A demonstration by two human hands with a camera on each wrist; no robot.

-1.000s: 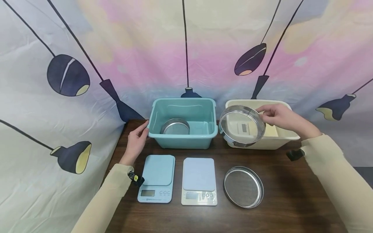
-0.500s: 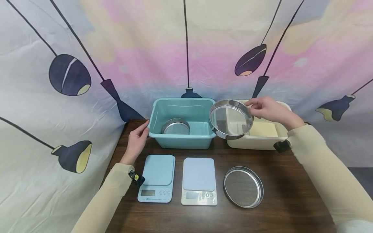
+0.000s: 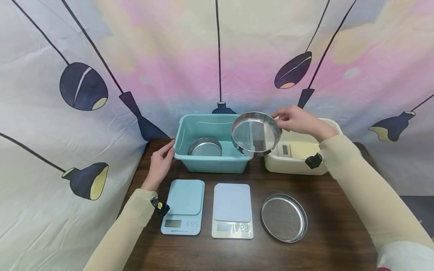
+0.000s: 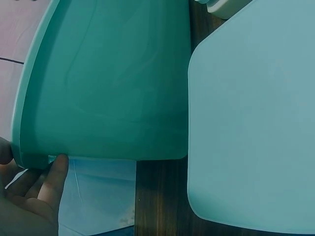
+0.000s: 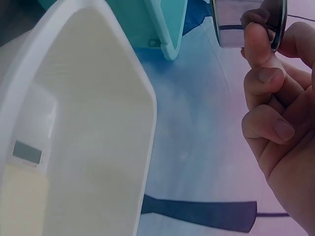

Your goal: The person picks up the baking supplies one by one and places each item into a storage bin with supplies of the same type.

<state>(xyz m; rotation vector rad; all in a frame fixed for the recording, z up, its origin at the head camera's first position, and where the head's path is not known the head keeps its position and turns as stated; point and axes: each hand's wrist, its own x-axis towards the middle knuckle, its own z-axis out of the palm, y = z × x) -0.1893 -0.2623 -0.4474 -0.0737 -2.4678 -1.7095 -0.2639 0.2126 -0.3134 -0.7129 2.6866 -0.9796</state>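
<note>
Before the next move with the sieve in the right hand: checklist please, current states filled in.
1. Grip: Right hand pinches the held sieve by its rim: ok.
2. Support: Left hand touches the teal bin at its left edge: ok.
3. Head-view alignment of held sieve wholly with teal bin: not ok, it also overlaps the cream bin.
4. Room beside the inner sieve: ok, bare bin floor shows to its right.
5. Height of held sieve above teal bin: cannot tell.

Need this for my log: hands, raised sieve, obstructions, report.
Right hand pinching metal sieve, tilted, raised. Left hand gripping left rim of teal tub. Possible obstruction: second sieve inside tub.
</note>
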